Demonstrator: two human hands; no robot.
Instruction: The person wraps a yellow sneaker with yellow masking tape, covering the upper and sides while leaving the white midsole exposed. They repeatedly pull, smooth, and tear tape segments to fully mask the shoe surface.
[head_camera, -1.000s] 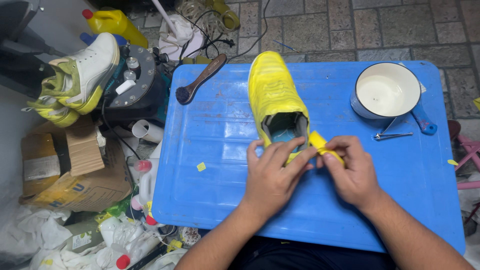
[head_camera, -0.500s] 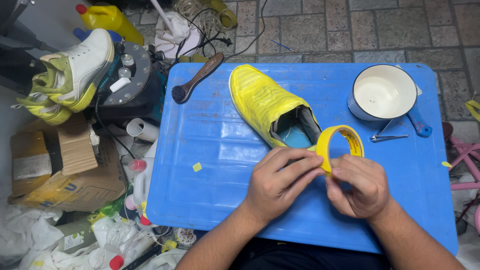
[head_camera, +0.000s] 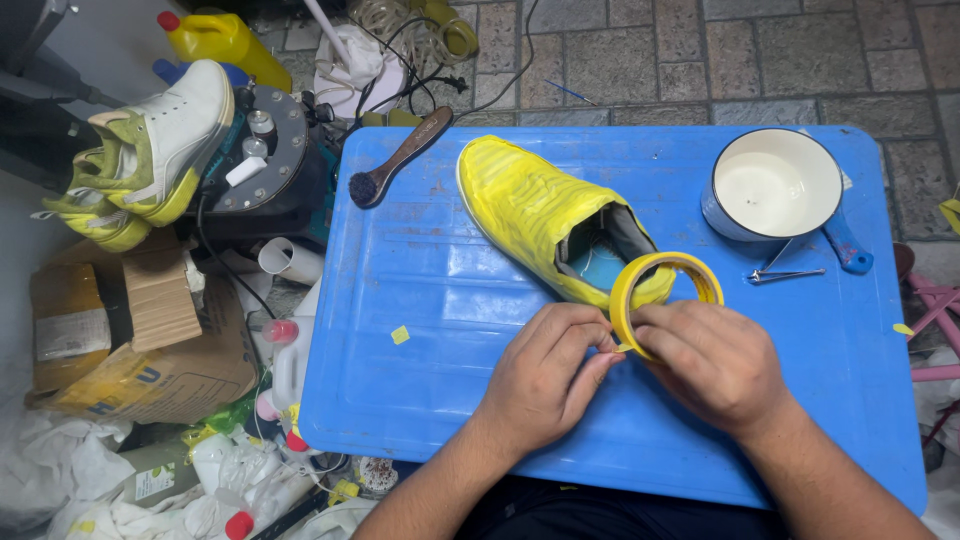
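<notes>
A shoe (head_camera: 535, 215) wrapped all over in yellow masking tape lies on a blue plastic tabletop (head_camera: 420, 300), toe to the far left, opening toward me. Just in front of its heel, my right hand (head_camera: 715, 365) holds a roll of yellow tape (head_camera: 662, 285) upright. My left hand (head_camera: 550, 375) pinches at the roll's lower left edge with thumb and fingers, where the tape's end is. Both hands touch each other at the roll.
A white enamel pot with a blue handle (head_camera: 775, 190) and metal tweezers (head_camera: 785, 274) lie at the right. A wooden-handled brush (head_camera: 395, 160) rests at the far left corner. Left of the table are a white-green sneaker (head_camera: 150, 150), cardboard boxes (head_camera: 130, 330), bottles and rubbish.
The roll of tape came up off the shoe's heel into my right hand. My left hand has moved to its edge, and the shoe turned slightly.
</notes>
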